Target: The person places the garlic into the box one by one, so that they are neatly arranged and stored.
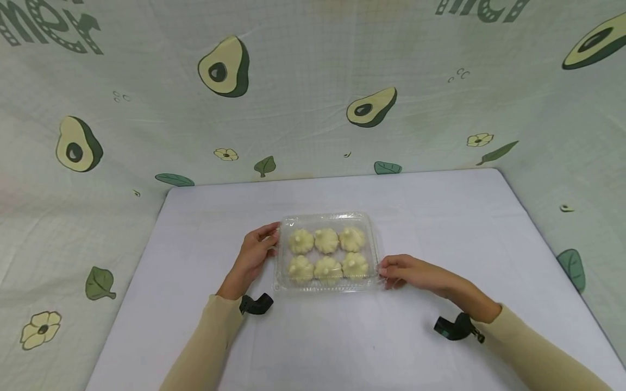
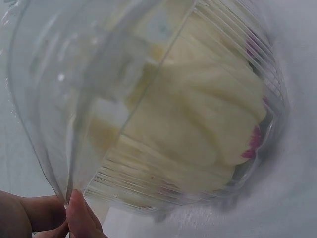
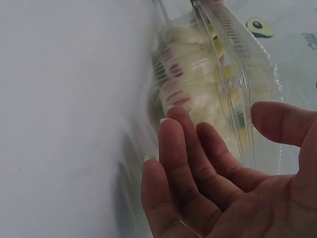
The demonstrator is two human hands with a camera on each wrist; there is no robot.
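A clear plastic clamshell box [image 1: 326, 219] sits on the white table with its lid down. Inside, in two rows, are several pale, pleated, bulb-shaped pieces [image 1: 326, 240]. Pink patches show on these pieces in both wrist views. My left hand [image 1: 254, 251] is at the box's left side. Its thumb [image 2: 79, 215] and fingers pinch the rim flange, as the left wrist view shows. At the front right corner is my right hand [image 1: 408, 270]. In the right wrist view its fingers [image 3: 173, 148] are loosely bent beside the box wall, with the thumb held apart.
The white table [image 1: 332, 342] extends around the box on every side. Behind it hangs a pale cloth [image 1: 293, 70] printed with avocados and leaves, which also covers both sides. A black wrist camera [image 1: 256, 304] is strapped to the left wrist, another [image 1: 455, 327] to the right.
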